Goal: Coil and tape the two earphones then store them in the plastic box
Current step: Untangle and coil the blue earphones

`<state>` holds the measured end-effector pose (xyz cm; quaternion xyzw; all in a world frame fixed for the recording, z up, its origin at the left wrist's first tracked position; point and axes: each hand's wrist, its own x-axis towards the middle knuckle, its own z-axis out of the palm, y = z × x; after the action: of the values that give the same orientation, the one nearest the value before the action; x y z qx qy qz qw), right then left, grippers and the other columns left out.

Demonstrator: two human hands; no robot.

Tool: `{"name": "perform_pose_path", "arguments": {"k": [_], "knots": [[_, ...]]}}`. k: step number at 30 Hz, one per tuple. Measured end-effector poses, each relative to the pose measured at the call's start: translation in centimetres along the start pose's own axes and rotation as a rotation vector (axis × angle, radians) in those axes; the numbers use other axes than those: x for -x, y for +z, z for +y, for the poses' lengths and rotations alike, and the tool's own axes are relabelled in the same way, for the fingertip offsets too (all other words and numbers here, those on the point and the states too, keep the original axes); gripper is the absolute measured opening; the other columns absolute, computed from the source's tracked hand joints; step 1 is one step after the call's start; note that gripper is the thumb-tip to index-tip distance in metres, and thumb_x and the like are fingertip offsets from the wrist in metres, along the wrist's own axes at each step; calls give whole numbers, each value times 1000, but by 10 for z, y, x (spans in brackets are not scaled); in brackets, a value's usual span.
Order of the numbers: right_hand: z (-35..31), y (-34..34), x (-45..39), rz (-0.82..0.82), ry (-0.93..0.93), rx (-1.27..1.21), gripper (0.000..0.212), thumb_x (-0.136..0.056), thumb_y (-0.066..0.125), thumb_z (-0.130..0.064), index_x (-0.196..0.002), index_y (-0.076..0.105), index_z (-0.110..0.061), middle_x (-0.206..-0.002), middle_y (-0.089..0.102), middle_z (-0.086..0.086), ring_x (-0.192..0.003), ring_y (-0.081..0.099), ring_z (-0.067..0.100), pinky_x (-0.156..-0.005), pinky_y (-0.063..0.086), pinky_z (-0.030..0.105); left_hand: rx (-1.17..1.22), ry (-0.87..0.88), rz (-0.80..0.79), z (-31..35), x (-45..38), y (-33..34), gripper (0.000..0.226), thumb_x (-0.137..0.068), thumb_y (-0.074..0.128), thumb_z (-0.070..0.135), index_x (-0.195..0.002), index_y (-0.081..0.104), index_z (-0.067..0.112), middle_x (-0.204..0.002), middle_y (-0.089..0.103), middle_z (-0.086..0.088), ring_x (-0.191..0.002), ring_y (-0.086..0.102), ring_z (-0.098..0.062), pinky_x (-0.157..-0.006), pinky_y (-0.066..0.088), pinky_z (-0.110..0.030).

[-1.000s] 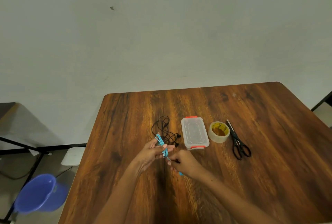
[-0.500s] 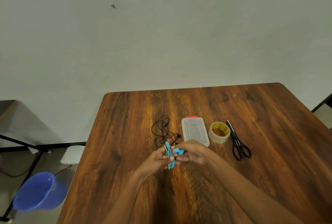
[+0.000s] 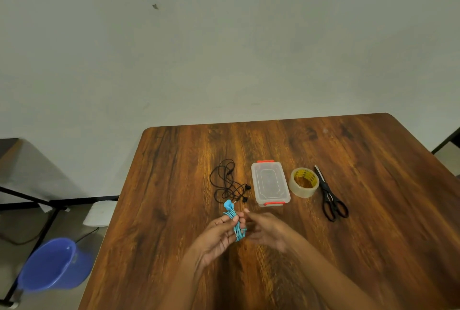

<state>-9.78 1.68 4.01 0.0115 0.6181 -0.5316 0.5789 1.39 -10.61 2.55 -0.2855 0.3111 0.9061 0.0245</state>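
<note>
- Plastic box (image 3: 270,183): lid on, nothing visible inside, on the tabletop (image 3: 373,247).
- Left hand (image 3: 219,235): fingers wrapped by the coiled blue earphone (image 3: 235,222).
- Right hand (image 3: 267,231): blurred beside coil; grip unclear.
- Black earphone (image 3: 227,181): loose, left of box.
- Tape roll (image 3: 303,182): right of box.

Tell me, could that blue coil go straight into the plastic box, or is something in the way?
The box's own lid. The blue earphone coil sits in the left hand, near the plastic box, with only bare table between them. But the lid with its orange clips is on and must come off first.
</note>
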Motion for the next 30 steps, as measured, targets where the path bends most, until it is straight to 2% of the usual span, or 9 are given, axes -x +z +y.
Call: {"name": "perform_pose_path", "arguments": {"k": [3,5,8,11,14,17,21,26,30], "knots": [[5,4,1,-136,82,-161,39,-96,49,-38,-122,58,-10,-118,64,16,-106,65,33,-88,53,45,125,-4,-59,-4,0,2,27,-85,53,1,-107,68,-3,-91,71,-15,-79,71,-16,-71,60,-26],[4,4,1,-94,30,-193,32,-97,50,-25,-122,59,-6,-111,68,15,-98,69,28,-78,58,40,118,12,-61,-3,2,3,28,-85,53,1,-109,66,-5,-92,71,-15,-79,71,-17,-72,60,-27],[1,1,5,34,-76,-150,26,-92,57,-9,-116,63,-2,-102,72,14,-89,71,23,-70,58,32,57,31,15,-2,3,1,24,-89,50,0,-108,64,-6,-91,72,-17,-79,72,-19,-71,60,-29],[3,3,8,132,-196,-38,27,-89,62,-8,-115,65,-2,-107,71,14,-95,70,23,-78,59,33,-40,13,135,-2,3,3,22,-93,49,-1,-109,63,-5,-91,74,-15,-80,73,-19,-72,60,-29],[10,13,7,383,-402,216,29,-87,64,-6,-115,65,-1,-113,69,11,-102,67,22,-88,57,36,-161,16,265,-5,2,8,21,-93,51,1,-109,64,-4,-92,74,-13,-84,71,-19,-75,57,-29],[19,22,6,586,-594,387,20,-83,70,-9,-103,70,-4,-102,72,6,-89,67,10,-77,56,18,-317,107,428,-10,0,11,22,-92,55,2,-110,63,-7,-97,70,-16,-84,68,-21,-64,57,-24],[27,30,6,604,-704,471,13,-82,72,-11,-94,76,-9,-90,75,3,-70,62,-5,-60,48,3,-333,164,493,-19,-1,15,21,-93,55,2,-110,62,-6,-97,69,-18,-87,68,-26,-68,57,-30],[29,34,4,585,-663,536,18,-81,73,-13,-98,75,-10,-94,73,2,-75,60,-2,-62,46,1,-208,134,461,-23,0,15,19,-90,56,0,-107,62,-7,-102,69,-21,-90,67,-28,-72,57,-35],[29,36,4,586,-655,533,18,-80,74,-13,-97,75,-8,-93,74,1,-75,64,-1,-68,53,9,-154,118,433,-22,2,16,16,-89,58,-1,-103,63,-5,-94,71,-19,-83,69,-25,-58,59,-28]]}}
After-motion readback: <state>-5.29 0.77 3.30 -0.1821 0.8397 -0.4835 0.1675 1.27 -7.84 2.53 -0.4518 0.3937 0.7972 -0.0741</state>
